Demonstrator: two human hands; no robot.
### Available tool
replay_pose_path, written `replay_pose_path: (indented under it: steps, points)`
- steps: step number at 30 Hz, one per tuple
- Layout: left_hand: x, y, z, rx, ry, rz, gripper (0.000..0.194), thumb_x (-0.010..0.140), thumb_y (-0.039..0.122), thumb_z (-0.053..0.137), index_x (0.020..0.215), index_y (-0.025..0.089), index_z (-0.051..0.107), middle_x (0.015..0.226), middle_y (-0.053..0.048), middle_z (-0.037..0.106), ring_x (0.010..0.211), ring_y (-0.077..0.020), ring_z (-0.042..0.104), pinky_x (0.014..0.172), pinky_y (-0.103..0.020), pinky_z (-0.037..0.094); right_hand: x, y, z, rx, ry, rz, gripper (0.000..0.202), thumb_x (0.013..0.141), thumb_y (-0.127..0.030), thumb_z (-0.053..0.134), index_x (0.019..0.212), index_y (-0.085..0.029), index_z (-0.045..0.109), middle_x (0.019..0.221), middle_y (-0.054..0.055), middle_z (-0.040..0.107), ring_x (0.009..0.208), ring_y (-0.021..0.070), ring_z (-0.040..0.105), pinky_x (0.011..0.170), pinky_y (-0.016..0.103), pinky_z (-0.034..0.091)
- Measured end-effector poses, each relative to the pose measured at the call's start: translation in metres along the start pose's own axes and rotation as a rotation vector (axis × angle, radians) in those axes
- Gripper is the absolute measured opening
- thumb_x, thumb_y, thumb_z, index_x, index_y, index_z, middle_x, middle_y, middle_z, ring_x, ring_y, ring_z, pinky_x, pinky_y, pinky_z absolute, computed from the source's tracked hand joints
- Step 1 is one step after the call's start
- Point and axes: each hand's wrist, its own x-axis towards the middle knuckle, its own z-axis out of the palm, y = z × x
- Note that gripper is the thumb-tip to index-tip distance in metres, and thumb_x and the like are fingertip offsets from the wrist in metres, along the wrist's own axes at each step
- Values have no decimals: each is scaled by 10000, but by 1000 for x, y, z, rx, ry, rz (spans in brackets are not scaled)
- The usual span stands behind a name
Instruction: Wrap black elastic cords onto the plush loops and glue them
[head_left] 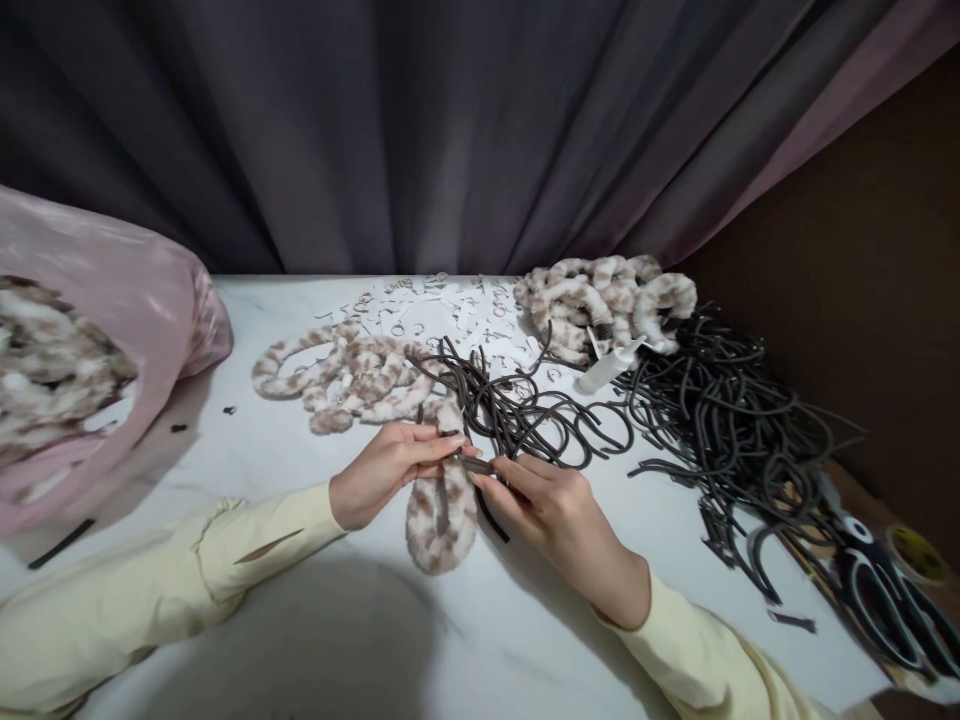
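Observation:
My left hand (397,465) pinches the upper part of a furry white and brown loop (441,535), which hangs or lies below the fingers. Close on its right, my right hand (559,505) has thumb and fingers closed on a black cord (478,465) that reaches across to the left fingertips. The exact join between cord and loop is too small to tell. Just beyond the hands lies a loose bunch of black cords (517,415). More furry loops (360,375) rest on the white table behind my left hand.
A pink bag (169,300) holding furry pieces stands at left. Small rings and white tags (442,310) lie scattered at the back. Further right are a furry pile (607,295), a white bottle (606,370), a big black cord heap (720,400) and scissors (874,600).

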Motion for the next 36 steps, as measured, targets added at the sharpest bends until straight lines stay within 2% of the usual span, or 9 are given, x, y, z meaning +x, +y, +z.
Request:
replay_pose_path:
  steps: [6, 13, 19, 22, 25, 29, 36]
  points:
    - [1, 0, 6, -13, 57, 35, 307, 777, 412, 628, 891, 134, 690, 978, -102, 690, 897, -195, 635, 778, -253, 476, 1, 1, 3, -60, -1, 7, 286, 948, -281, 398, 791, -135, 588, 613, 8, 503, 495, 104, 452, 486, 237, 307]
    - [1, -11, 19, -61, 258, 93, 354, 727, 422, 671, 868, 97, 652, 917, -108, 697, 838, -202, 647, 754, -283, 496, 5, -7, 12, -82, -34, 99, 298, 951, -273, 385, 765, -134, 571, 628, 14, 524, 501, 105, 495, 487, 232, 322]
    - [3, -17, 24, -105, 323, 137, 381, 709, 435, 679, 873, 92, 670, 845, -92, 707, 814, -221, 654, 744, -310, 508, 12, -12, 20, -80, -44, 149, 255, 938, -236, 402, 806, -135, 595, 661, 35, 574, 535, 123, 539, 503, 230, 352]
    - [4, -15, 21, -123, 312, 143, 367, 703, 427, 688, 858, 94, 682, 836, -88, 709, 832, -218, 653, 782, -315, 503, 14, -12, 20, -39, -30, 172, 228, 930, -228, 420, 875, -130, 618, 702, 50, 611, 564, 131, 570, 522, 226, 380]
    - [4, -12, 18, -142, 238, 156, 361, 725, 426, 671, 868, 95, 684, 894, -98, 704, 874, -205, 645, 824, -305, 487, 14, -11, 17, 26, -6, 171, 218, 921, -240, 439, 900, -140, 631, 711, 51, 630, 577, 133, 583, 541, 224, 400]
    - [4, -12, 17, -141, 185, 152, 346, 701, 377, 711, 912, 107, 657, 948, -91, 697, 872, -188, 641, 801, -277, 483, 13, -8, 12, 50, 28, 164, 235, 914, -253, 453, 792, -145, 623, 650, 35, 603, 533, 124, 544, 506, 223, 367]
    - [5, -15, 17, -112, 216, 185, 283, 729, 354, 691, 842, 106, 615, 885, -79, 704, 770, -152, 646, 714, -234, 490, 14, -6, 10, 118, 54, 157, 241, 896, -236, 492, 691, -149, 583, 579, 0, 549, 486, 104, 466, 501, 219, 328]
